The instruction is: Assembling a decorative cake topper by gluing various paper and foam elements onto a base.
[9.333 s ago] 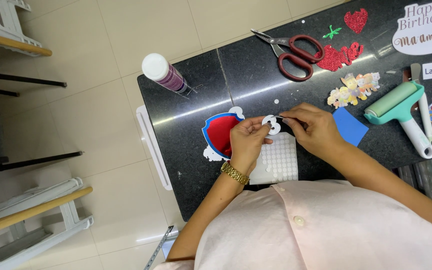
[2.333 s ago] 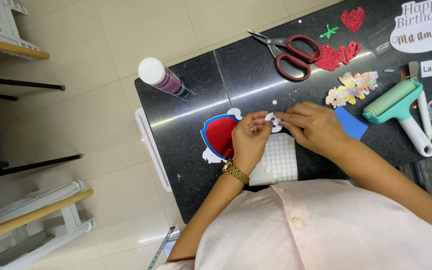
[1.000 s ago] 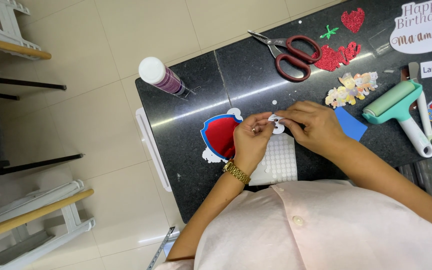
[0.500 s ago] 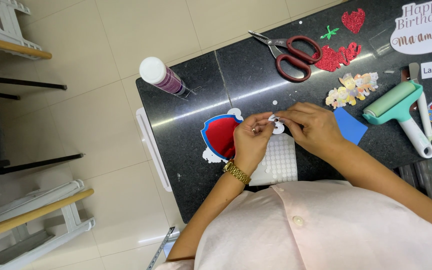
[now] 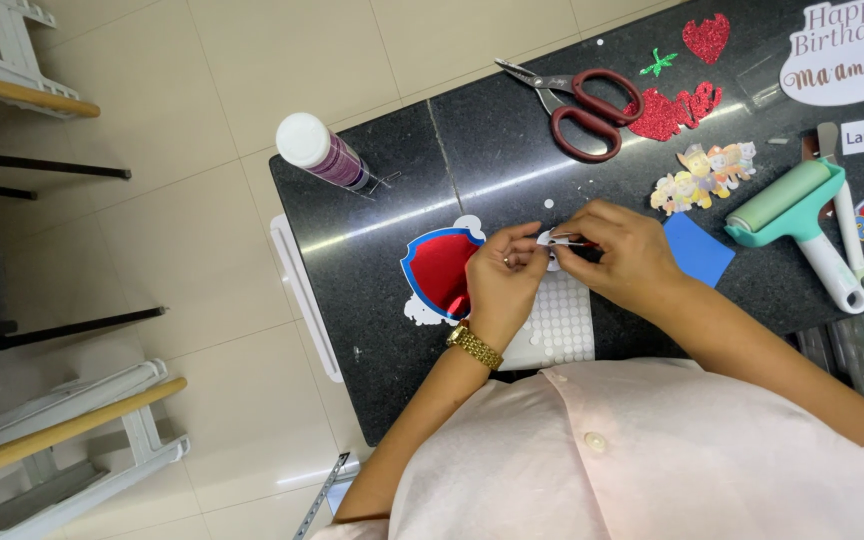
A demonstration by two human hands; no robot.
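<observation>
Your small white paper cutout (image 5: 549,239) sits pinched between both hands, just right of the red shield cutout (image 5: 444,270); beneath it lies a white sheet of round foam dots (image 5: 560,325), flat.

Both hands (image 5: 562,265) fingertip-to-fingertip, pinching
</observation>
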